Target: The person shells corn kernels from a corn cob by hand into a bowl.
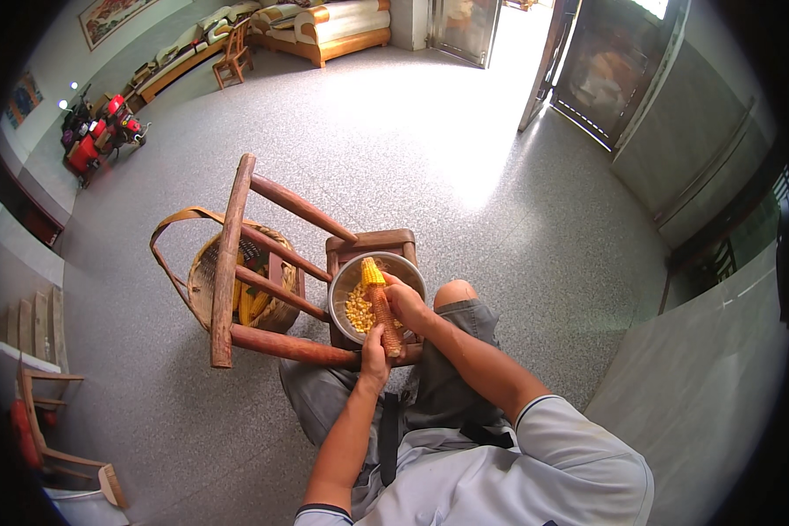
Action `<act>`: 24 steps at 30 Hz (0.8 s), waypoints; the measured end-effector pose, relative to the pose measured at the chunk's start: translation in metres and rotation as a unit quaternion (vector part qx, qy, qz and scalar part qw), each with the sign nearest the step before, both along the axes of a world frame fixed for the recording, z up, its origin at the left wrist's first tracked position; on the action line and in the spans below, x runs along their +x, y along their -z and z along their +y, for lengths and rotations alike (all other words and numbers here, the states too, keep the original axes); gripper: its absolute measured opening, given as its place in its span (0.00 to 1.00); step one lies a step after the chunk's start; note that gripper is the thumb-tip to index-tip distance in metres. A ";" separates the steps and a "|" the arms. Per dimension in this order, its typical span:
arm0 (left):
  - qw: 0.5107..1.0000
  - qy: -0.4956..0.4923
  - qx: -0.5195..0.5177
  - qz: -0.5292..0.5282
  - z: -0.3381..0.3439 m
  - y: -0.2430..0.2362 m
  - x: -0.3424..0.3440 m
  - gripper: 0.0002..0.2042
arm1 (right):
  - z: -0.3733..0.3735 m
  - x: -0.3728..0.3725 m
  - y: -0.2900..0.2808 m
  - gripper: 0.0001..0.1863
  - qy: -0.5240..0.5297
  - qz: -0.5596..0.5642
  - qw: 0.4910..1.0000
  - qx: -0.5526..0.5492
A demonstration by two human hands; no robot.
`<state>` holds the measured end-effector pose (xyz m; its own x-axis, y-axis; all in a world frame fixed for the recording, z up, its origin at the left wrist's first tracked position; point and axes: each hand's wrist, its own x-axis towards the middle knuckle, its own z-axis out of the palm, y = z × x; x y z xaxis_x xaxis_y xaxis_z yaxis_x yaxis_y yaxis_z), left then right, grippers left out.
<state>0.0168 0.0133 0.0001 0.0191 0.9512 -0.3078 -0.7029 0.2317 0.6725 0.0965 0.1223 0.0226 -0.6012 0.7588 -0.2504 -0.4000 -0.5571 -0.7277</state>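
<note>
Two bare hands hold one corn cob [381,311] over a metal bowl [336,311] on the seat of a wooden chair [228,254]. The left hand [374,358] has its grip wrapped around the stripped lower end; the right hand [405,305] has its grip around the side, just below the yellow kernels left at the top. Loose kernels [358,313] lie in the bowl. A hard push could send some over the rim to the speckled floor [543,263], since the cob's top stands raised above the bowl. Should the left grip slip on the bare end, the cob could twist away. Leaning a wrist on the rim could tip the bowl, and a bumped knee could jolt the chair. Beyond the chair's back, a basket [203,285] holds more cobs
</note>
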 end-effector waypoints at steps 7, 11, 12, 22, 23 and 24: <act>0.999 -0.020 -0.019 0.040 -0.002 0.006 -0.001 0.13 | -0.007 0.004 0.000 0.17 0.000 -0.064 0.998 0.006; 0.994 -0.040 -0.023 0.096 0.001 0.001 0.003 0.13 | -0.005 0.005 0.005 0.16 0.003 -0.042 0.998 0.043; 0.993 -0.041 -0.022 0.112 0.001 -0.001 0.004 0.13 | -0.004 0.004 0.006 0.15 0.000 -0.036 0.999 0.035; 0.994 -0.042 -0.013 0.100 0.000 -0.002 0.002 0.13 | -0.005 0.003 0.008 0.16 -0.015 -0.037 0.996 0.074; 0.993 -0.044 -0.012 0.107 0.000 -0.002 0.002 0.13 | -0.005 0.003 0.010 0.16 -0.016 -0.035 0.997 0.074; 0.992 -0.046 -0.011 0.114 0.000 -0.002 0.003 0.13 | -0.005 0.004 0.011 0.15 -0.017 -0.033 0.997 0.073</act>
<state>0.0193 0.0134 0.0024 -0.1396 0.9387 -0.3154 -0.5519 0.1907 0.8118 0.1001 0.1176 0.0114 -0.6127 0.7700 -0.1783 -0.3320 -0.4555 -0.8261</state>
